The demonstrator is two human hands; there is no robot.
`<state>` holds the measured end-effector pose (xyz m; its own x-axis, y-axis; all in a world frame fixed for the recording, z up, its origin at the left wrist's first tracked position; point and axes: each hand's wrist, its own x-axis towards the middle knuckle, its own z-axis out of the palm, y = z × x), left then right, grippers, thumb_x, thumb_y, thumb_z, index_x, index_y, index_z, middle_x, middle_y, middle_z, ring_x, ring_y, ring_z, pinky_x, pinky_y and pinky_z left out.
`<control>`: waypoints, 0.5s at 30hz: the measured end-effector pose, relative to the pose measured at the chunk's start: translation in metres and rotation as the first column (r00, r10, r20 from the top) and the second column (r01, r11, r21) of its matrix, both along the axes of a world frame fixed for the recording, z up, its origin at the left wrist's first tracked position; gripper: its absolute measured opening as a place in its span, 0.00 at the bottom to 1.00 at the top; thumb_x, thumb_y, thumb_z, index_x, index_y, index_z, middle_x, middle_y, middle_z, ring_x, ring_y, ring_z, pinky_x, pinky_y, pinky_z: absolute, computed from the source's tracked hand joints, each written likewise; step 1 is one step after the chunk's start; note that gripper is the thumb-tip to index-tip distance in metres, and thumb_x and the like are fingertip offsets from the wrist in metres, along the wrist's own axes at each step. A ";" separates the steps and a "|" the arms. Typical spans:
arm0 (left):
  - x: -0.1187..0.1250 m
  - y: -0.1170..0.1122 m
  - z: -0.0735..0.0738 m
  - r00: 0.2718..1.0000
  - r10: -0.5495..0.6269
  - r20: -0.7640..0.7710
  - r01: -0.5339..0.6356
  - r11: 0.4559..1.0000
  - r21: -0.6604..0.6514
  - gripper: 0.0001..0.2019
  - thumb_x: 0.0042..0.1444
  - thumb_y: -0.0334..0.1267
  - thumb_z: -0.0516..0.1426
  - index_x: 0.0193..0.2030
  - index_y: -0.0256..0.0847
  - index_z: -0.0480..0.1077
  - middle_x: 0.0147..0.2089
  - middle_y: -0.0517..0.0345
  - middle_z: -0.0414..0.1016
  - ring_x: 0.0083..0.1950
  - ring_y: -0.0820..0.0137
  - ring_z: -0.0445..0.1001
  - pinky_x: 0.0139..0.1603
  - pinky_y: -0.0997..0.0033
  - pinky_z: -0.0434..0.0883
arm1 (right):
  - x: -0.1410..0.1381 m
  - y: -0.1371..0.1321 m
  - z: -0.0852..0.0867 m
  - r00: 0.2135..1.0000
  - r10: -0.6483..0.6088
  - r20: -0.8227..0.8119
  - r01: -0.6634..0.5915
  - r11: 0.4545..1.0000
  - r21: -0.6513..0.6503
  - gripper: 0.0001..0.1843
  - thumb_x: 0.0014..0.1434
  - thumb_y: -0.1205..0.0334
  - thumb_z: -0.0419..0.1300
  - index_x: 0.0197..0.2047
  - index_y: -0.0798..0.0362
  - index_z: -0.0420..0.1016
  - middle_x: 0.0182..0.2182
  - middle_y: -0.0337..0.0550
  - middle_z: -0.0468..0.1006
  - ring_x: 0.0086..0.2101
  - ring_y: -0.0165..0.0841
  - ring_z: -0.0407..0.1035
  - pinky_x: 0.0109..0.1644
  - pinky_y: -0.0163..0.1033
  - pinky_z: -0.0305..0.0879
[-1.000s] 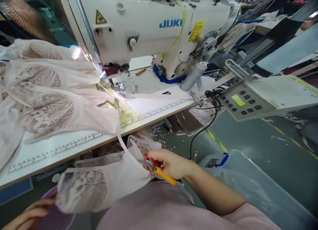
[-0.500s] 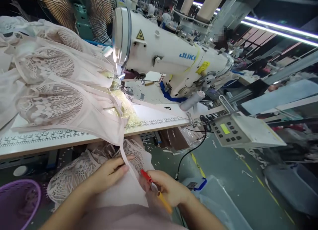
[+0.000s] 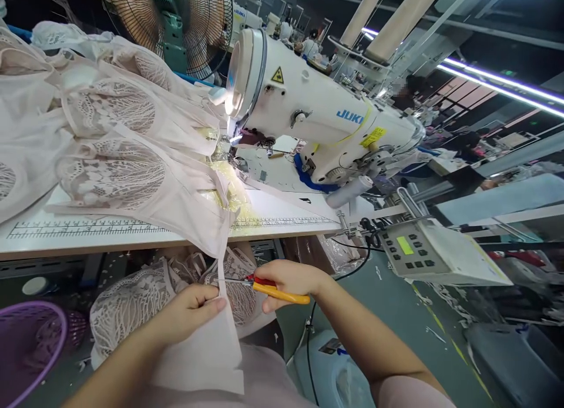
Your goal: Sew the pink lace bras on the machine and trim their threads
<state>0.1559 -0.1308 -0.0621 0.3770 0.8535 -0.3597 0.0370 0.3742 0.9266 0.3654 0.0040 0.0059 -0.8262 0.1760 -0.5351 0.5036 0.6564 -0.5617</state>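
My left hand (image 3: 189, 314) is closed on the edge of a pale pink fabric panel (image 3: 215, 334), thumb and forefinger pinching it beside a narrow band (image 3: 222, 273). That band runs up to a lace bra-like garment (image 3: 185, 211) lying on the sewing table. In my right hand (image 3: 293, 277) is a pair of scissors (image 3: 282, 293) with orange and red handles. Their blades point left and lie across the band just above my left fingertips; whether they are open or closed I cannot tell. More lace garment pieces (image 3: 127, 302) hang below the table edge.
A white JUKI sewing machine (image 3: 304, 108) stands on the table, with a control box (image 3: 414, 243) at the right. Behind is a fan (image 3: 176, 35). A purple basket (image 3: 33, 349) sits at lower left, and a translucent bluish bin (image 3: 326, 367) stands below right.
My right hand has moved up, turning the scissors so the blades reach across the band. My left fingers have closed to a pinch on the fabric. The camera view has shifted slightly left.
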 end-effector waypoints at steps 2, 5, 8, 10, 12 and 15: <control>-0.001 0.000 0.000 1.000 -0.003 0.007 0.003 1.000 -0.002 0.26 0.50 0.63 0.53 0.26 0.38 0.66 0.23 0.65 0.57 0.25 0.75 0.55 0.26 0.75 0.55 | -0.007 0.000 0.005 1.000 0.020 0.001 -0.020 1.000 0.021 0.30 0.48 0.33 0.60 0.26 0.54 0.61 0.23 0.33 0.59 0.24 0.26 0.51 0.26 0.32 0.48; -0.003 -0.001 0.001 1.000 -0.003 0.011 0.003 1.000 -0.012 0.25 0.50 0.62 0.53 0.24 0.39 0.64 0.22 0.65 0.56 0.25 0.75 0.54 0.25 0.75 0.54 | -0.010 0.002 0.006 1.000 0.004 -0.002 -0.004 1.000 0.015 0.30 0.46 0.33 0.62 0.24 0.53 0.58 0.21 0.31 0.55 0.23 0.25 0.49 0.25 0.32 0.45; -0.004 -0.001 0.000 1.000 -0.021 0.014 0.022 0.999 -0.026 0.26 0.50 0.63 0.52 0.23 0.39 0.62 0.22 0.66 0.54 0.24 0.76 0.53 0.24 0.75 0.53 | -0.008 0.004 0.003 0.999 -0.046 -0.015 0.046 0.999 -0.019 0.32 0.44 0.33 0.63 0.21 0.53 0.55 0.19 0.30 0.52 0.22 0.25 0.47 0.25 0.32 0.43; -0.005 -0.002 -0.001 1.000 -0.027 0.012 0.028 0.999 -0.025 0.25 0.51 0.62 0.52 0.22 0.39 0.61 0.21 0.66 0.55 0.23 0.77 0.54 0.23 0.76 0.54 | -0.005 0.005 -0.001 0.995 -0.098 -0.038 0.096 0.994 -0.052 0.34 0.43 0.31 0.63 0.20 0.52 0.53 0.19 0.30 0.50 0.22 0.24 0.45 0.25 0.33 0.43; -0.005 -0.002 0.001 1.000 -0.030 -0.008 0.030 1.000 -0.001 0.24 0.52 0.60 0.52 0.22 0.38 0.63 0.21 0.65 0.58 0.23 0.76 0.57 0.23 0.76 0.56 | -0.001 0.004 -0.004 0.979 -0.181 -0.091 0.173 0.981 -0.087 0.35 0.41 0.29 0.61 0.19 0.52 0.52 0.18 0.30 0.49 0.22 0.24 0.45 0.25 0.33 0.43; -0.004 -0.003 0.011 0.993 0.029 -0.111 -0.018 0.995 0.099 0.18 0.55 0.52 0.53 0.29 0.38 0.71 0.27 0.59 0.73 0.30 0.70 0.70 0.31 0.74 0.67 | 0.002 -0.005 -0.013 0.915 -0.324 -0.241 0.279 0.939 -0.203 0.36 0.40 0.25 0.59 0.23 0.52 0.56 0.20 0.32 0.57 0.23 0.26 0.51 0.26 0.33 0.49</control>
